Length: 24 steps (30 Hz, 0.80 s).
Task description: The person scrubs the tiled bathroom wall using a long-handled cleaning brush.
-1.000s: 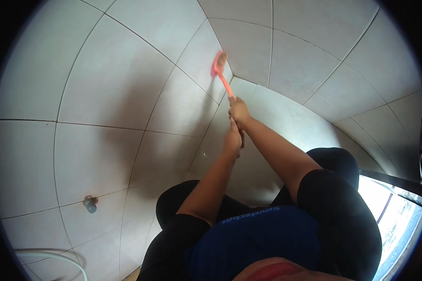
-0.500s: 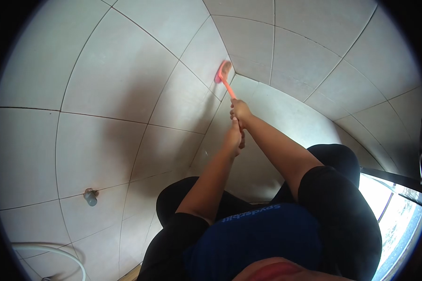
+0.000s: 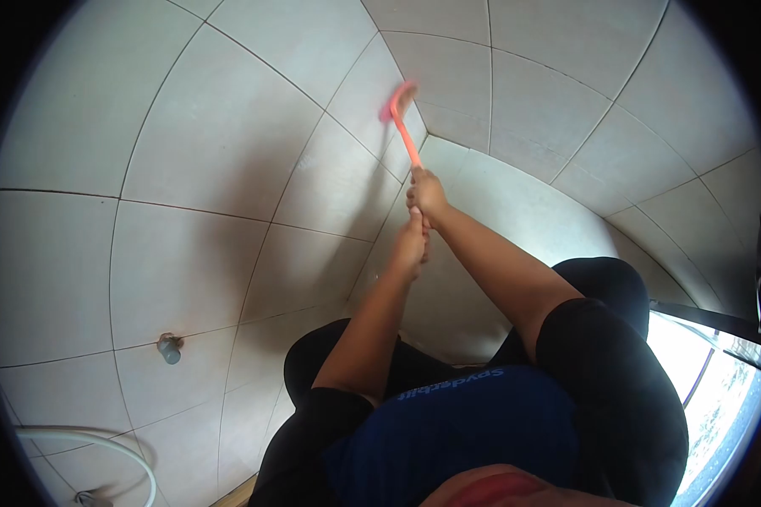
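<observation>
A long-handled pink-orange brush (image 3: 404,127) reaches up to the corner where the tiled walls meet. Its head is smeared by motion and lies at the left tiled wall (image 3: 220,127), beside the corner line. My right hand (image 3: 427,193) is closed round the handle, nearer the brush head. Just below it my left hand (image 3: 411,247) is wrapped round the lower end of the handle, which the fingers hide. The two hands touch or nearly touch.
A grey pipe stub (image 3: 169,348) sticks out of the left wall. A pale hose (image 3: 118,445) curves at the lower left. My bent knees are on both sides below my arms. A bright opening (image 3: 693,372) is at the lower right.
The brush head moved down along the corner, then back up. Both hands have shifted slightly up and left since the last frame, still gripping the handle.
</observation>
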Tool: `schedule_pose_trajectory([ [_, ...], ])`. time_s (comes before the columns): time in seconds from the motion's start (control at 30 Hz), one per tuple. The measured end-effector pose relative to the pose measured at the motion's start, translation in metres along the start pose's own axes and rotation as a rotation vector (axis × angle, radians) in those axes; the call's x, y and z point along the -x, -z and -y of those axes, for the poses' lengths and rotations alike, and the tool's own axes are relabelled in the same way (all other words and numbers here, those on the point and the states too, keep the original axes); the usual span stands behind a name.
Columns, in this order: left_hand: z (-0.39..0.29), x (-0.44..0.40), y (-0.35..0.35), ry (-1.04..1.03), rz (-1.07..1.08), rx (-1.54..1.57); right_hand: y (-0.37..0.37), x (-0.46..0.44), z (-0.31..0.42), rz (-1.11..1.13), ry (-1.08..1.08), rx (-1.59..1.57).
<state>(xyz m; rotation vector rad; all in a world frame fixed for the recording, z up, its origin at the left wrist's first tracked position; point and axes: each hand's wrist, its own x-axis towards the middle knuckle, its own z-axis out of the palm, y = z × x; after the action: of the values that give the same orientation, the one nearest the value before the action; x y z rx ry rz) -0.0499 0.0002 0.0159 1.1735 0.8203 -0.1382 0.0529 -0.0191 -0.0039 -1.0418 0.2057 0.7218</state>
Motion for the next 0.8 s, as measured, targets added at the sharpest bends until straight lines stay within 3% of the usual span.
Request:
schedule_pose_trajectory([
  [0.03, 0.003, 0.002, -0.001, 0.128, 0.047, 0.035, 0.004, 0.001, -0.004, -0.067, -0.131, 0.013],
  [0.17, -0.008, 0.014, -0.01, 0.049, 0.043, 0.159, -0.008, 0.005, 0.008, -0.034, -0.051, 0.145],
  [0.23, -0.029, 0.026, -0.014, -0.165, 0.024, 0.154, -0.033, 0.027, 0.044, 0.026, 0.069, 0.079],
  [0.27, -0.036, 0.03, -0.016, -0.172, 0.027, 0.156, -0.044, 0.04, 0.063, 0.028, 0.075, 0.082],
  [0.33, -0.042, 0.035, -0.017, -0.438, -0.035, 0.099, -0.057, 0.066, 0.085, 0.249, 0.23, 0.018],
  [0.43, -0.039, 0.029, -0.011, -0.469, -0.105, -0.013, -0.06, 0.066, 0.08, 0.23, 0.288, 0.095],
  [0.47, -0.035, 0.029, -0.009, -0.471, -0.104, -0.016, -0.054, 0.061, 0.071, 0.231, 0.291, 0.093],
  [0.53, -0.023, 0.024, -0.002, -0.104, -0.083, -0.129, -0.029, 0.033, 0.033, 0.041, 0.074, 0.081],
  [0.57, -0.015, 0.023, -0.001, -0.112, -0.084, -0.131, -0.015, 0.023, 0.014, -0.005, -0.008, 0.126],
  [0.63, -0.001, 0.026, -0.006, 0.139, -0.015, -0.027, -0.007, 0.02, 0.005, -0.051, -0.092, 0.169],
  [0.7, -0.001, 0.029, -0.007, 0.119, -0.013, -0.009, -0.004, 0.018, -0.002, -0.025, -0.074, 0.258],
  [0.77, -0.02, 0.039, -0.009, -0.104, -0.043, 0.039, -0.025, 0.035, 0.03, -0.007, 0.036, 0.266],
  [0.8, -0.03, 0.047, -0.01, -0.1, -0.046, 0.039, -0.038, 0.046, 0.046, 0.045, 0.101, 0.223],
])
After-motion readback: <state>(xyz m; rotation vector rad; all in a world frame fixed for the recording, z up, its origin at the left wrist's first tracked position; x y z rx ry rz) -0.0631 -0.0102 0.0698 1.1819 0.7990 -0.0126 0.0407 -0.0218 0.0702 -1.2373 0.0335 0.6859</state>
